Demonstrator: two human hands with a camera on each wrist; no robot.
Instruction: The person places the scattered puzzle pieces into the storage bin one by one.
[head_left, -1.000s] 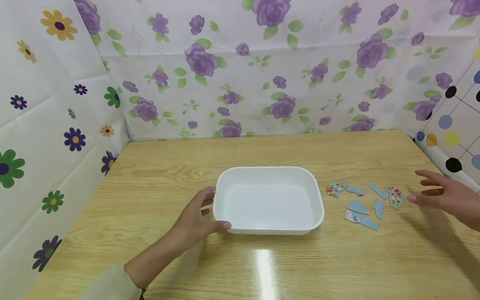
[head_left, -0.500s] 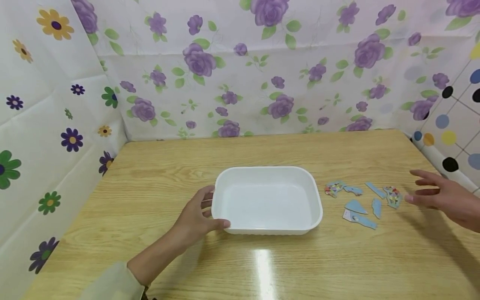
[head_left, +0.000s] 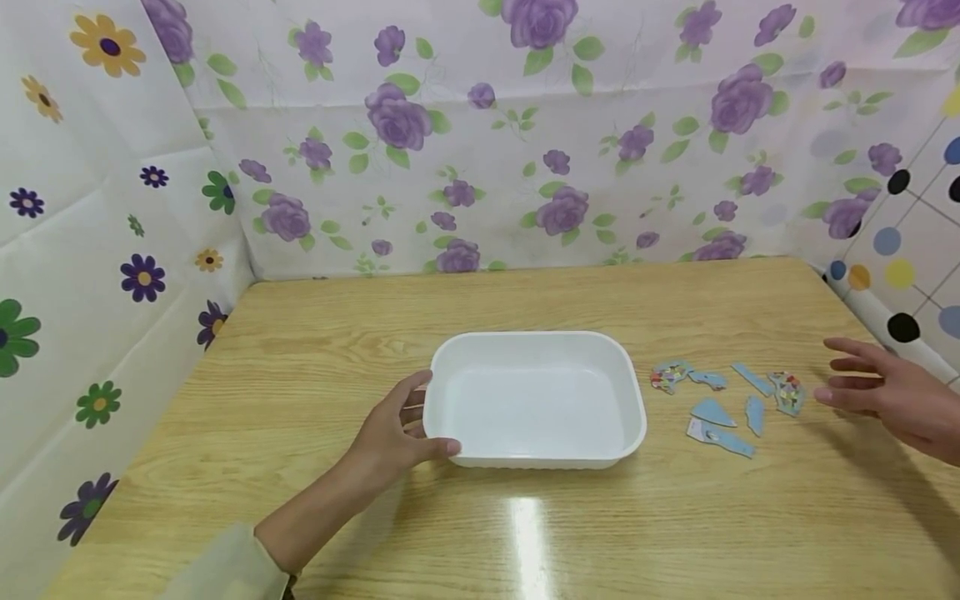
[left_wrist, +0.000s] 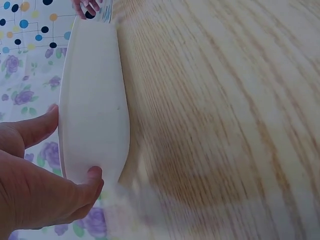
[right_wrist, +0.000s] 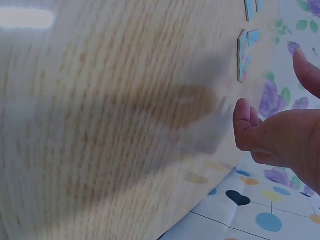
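A white rectangular plastic basin (head_left: 536,408) with rounded corners sits on the table, nothing inside it. My left hand (head_left: 390,442) holds its left end, thumb at the near corner and the other fingers along the left side. In the left wrist view the fingertips meet the basin's outer wall (left_wrist: 95,95). Right of the basin lie several flat light-blue puzzle pieces (head_left: 720,439), some with a colourful print, such as the patterned piece (head_left: 788,393). My right hand (head_left: 900,396) hovers just right of them, fingers loosely bent, holding nothing.
The wood-grain table (head_left: 322,333) reflects a bright light streak in front of the basin. A purple-flowered cloth (head_left: 480,167) hangs along the back edge. Flower-printed cloth (head_left: 97,250) borders the left side, and dotted cloth (head_left: 911,250) the right.
Only a slight shift of the head view shows. Both hands, the basin and the puzzle pieces stay in place.
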